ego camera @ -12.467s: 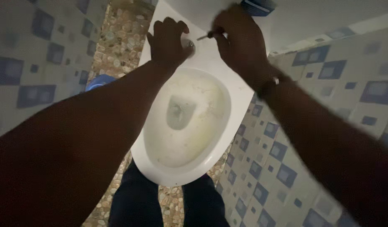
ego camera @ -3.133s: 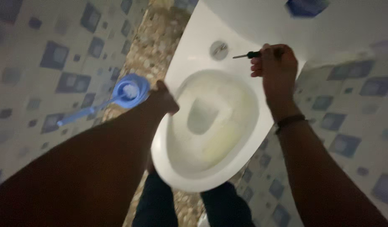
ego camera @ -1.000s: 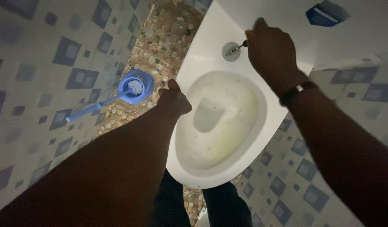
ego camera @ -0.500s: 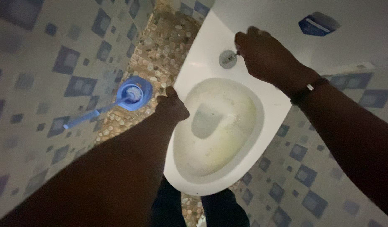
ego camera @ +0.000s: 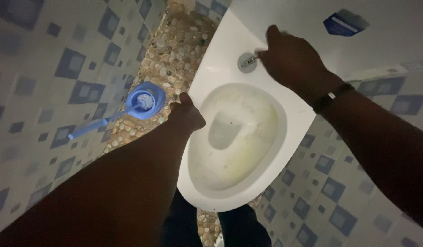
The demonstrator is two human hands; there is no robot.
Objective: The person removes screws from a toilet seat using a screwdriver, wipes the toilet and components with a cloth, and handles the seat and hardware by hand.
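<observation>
White porcelain fills the head view: a toilet bowl [ego camera: 241, 142] without a seat, its basin stained yellowish and holding a little water at the bottom. The right hand [ego camera: 294, 64] is closed around a screwdriver [ego camera: 252, 58], whose metal tip rests on a round metal fitting [ego camera: 246, 62] on the back ledge of the bowl, just ahead of the cistern [ego camera: 312, 23]. The handle is hidden inside the fist; the tool looks light and stiff, and is probably best gripped well back on the handle. The left hand [ego camera: 186, 116] rests curled against the left rim of the bowl, holding nothing that can be seen. A blue toilet brush [ego camera: 90, 129] stands in its blue round holder [ego camera: 147, 99] on the pebble floor [ego camera: 175, 55], near the left hand but apart from it. Blue-squared wall tiles [ego camera: 46, 77] flank both sides.
</observation>
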